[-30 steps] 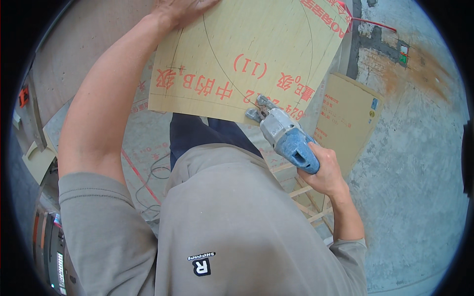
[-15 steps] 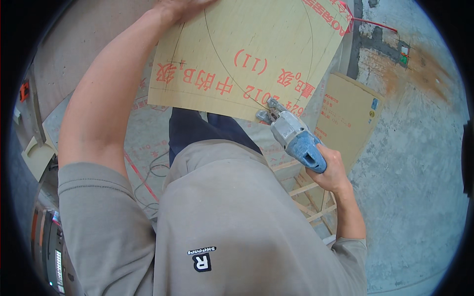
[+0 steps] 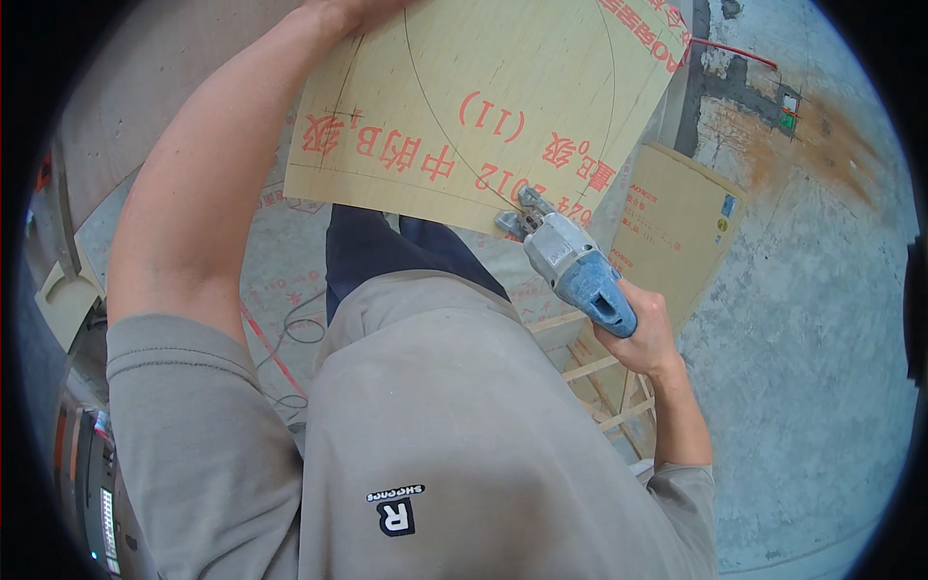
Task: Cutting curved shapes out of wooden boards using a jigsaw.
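My right hand (image 3: pixel 638 329) is closed round the blue rear grip of a grey-and-blue jigsaw (image 3: pixel 575 266). The saw's metal foot sits on the near edge of a pale plywood board (image 3: pixel 396 145), where a curved pencil line meets that edge. Red print and more thin pencil lines mark the board's face. At the top edge of the picture, my left hand (image 3: pixel 353 12) rests at the board's left side. Its fingers are mostly cut off by the frame, so their grip does not show. The blade is too small to make out.
Another plywood sheet (image 3: pixel 677 217) leans at the right, above a wooden slatted frame (image 3: pixel 609 387). A thin cable (image 3: pixel 300 329) and a red strip (image 3: pixel 271 353) lie on the floor at left. A pale offcut with a curved cut (image 3: pixel 68 300) is at the far left.
The whole view has shifted slightly. The jigsaw and my right hand appear a little further left, with the saw's foot still at the board's near edge. My left hand stays at the board.
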Action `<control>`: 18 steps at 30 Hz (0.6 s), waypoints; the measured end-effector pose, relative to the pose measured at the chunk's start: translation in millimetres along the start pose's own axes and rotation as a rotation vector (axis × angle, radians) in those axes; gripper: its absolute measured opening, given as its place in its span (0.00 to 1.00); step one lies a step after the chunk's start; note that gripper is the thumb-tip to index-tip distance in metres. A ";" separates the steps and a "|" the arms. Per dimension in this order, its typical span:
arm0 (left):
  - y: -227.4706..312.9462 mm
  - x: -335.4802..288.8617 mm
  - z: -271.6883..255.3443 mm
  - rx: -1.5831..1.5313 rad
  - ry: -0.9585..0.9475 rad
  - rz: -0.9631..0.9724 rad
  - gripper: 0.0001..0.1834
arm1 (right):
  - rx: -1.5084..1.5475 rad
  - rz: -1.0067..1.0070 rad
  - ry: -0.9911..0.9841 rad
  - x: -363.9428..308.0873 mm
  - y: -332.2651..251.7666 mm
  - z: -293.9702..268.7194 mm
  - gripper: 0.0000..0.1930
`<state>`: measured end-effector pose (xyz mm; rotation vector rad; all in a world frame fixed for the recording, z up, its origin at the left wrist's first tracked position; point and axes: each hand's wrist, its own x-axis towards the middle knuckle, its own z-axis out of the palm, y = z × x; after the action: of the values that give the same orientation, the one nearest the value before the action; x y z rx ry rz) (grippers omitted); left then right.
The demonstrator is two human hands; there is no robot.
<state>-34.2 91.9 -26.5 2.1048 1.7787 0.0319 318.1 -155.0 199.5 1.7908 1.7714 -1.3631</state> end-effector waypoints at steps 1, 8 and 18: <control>1.3 0.4 0.1 0.014 -0.001 -0.003 0.46 | -0.003 0.001 -0.002 0.6 -1.5 0.5 0.12; 0.0 -1.8 -0.6 -0.032 0.018 0.005 0.46 | 0.001 -0.016 -0.003 8.0 -13.7 0.9 0.12; 0.2 -1.4 -0.5 -0.044 0.022 -0.003 0.46 | 0.034 -0.013 0.015 12.8 -25.1 4.0 0.12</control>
<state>-34.5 90.7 -25.7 2.0787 1.7770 0.0929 291.6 -144.7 198.0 1.8142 1.7814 -1.3961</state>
